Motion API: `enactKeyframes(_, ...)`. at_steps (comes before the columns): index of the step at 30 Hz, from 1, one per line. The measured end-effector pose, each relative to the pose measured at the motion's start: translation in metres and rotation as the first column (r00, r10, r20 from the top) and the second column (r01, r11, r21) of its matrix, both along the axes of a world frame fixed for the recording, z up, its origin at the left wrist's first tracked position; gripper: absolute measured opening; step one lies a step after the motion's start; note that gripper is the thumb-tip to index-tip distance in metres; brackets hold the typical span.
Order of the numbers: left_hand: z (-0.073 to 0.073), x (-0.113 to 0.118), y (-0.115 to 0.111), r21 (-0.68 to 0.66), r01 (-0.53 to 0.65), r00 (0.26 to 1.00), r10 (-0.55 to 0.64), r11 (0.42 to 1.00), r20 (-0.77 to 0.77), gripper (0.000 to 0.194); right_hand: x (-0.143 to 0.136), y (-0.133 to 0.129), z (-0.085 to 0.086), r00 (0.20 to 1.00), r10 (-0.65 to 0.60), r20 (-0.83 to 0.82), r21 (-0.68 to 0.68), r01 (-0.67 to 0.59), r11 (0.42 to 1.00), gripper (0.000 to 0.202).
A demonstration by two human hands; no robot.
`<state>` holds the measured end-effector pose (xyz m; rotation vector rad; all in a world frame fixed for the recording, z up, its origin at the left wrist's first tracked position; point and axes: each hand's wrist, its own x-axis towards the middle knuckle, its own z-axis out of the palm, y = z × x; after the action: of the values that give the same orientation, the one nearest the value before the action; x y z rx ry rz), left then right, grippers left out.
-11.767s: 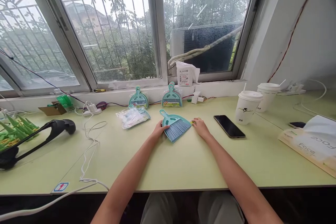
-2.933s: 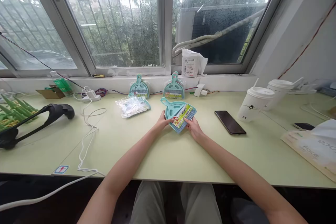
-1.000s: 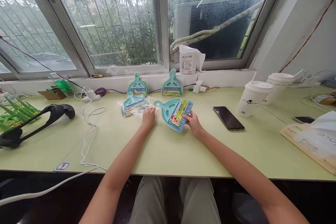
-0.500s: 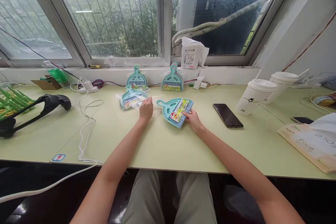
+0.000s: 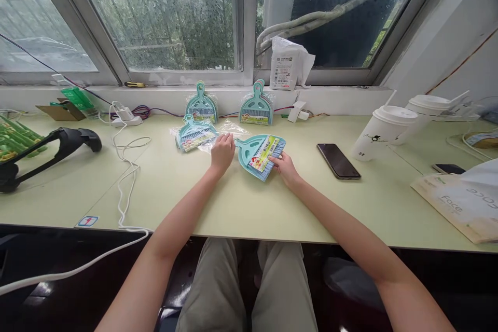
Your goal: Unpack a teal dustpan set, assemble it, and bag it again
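Observation:
A teal dustpan with a blue-bristled brush and a printed label (image 5: 261, 155) is held just above the table. My right hand (image 5: 286, 168) grips its bristle edge on the right. My left hand (image 5: 223, 153) is closed at the handle end on the left. Beside that hand lies another teal dustpan set (image 5: 195, 133), in clear plastic. A loose clear wrapper (image 5: 232, 127) rests behind my left hand. Two more groups of teal dustpans, one at the left (image 5: 201, 104) and one at the right (image 5: 257, 104), stand against the sill.
A phone (image 5: 338, 161) and white cups (image 5: 383, 132) are on the right, with a tissue pack (image 5: 459, 202) beyond. A white cable (image 5: 130, 176) and a black headset-like frame (image 5: 58, 153) lie left. A white plug (image 5: 298, 111) sits near the sill.
My left hand has moved right, from the plastic by the lying set to the handle of the held dustpan. The loose wrapper now shows behind it. The view has tilted down slightly.

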<state>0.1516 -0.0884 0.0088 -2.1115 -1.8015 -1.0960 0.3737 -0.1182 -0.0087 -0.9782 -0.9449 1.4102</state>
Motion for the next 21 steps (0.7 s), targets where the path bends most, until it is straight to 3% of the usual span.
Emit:
enactKeyframes(4,-0.001,0.007,-0.003,0.010,0.061,0.995,-0.060,0.998,-0.083,0.039,0.001,0.003,-0.003,0.999,-0.041,-0.010,-0.024,0.040,0.999,0.022)
enactKeyframes(11,0.006,0.032,-0.016,0.037,0.387,0.919,-0.382,0.921,-0.096,0.036,-0.002,0.001,-0.005,0.999,0.030,-0.036,0.071,-0.028,0.997,0.033)
enactKeyframes(13,0.010,0.035,-0.022,0.075,0.418,0.908,-0.412,0.905,-0.079,0.034,-0.002,0.001,-0.004,0.998,0.027,-0.062,0.101,-0.021,0.995,0.036)
enactKeyframes(15,0.015,0.037,-0.028,0.160,0.343,0.938,-0.347,0.926,0.002,0.036,-0.003,0.000,-0.003,0.996,0.010,-0.087,0.122,0.001,0.993,0.038)
enactKeyframes(18,0.022,0.035,-0.035,0.298,0.053,0.938,-0.150,0.953,0.311,0.050,-0.002,0.000,-0.001,0.991,-0.021,-0.132,0.140,0.040,0.989,0.039)
enactKeyframes(21,0.026,0.029,-0.033,0.322,-0.205,0.742,-0.068,0.924,0.667,0.070,0.000,0.000,0.000,0.980,-0.054,-0.190,0.157,0.084,0.984,0.041)
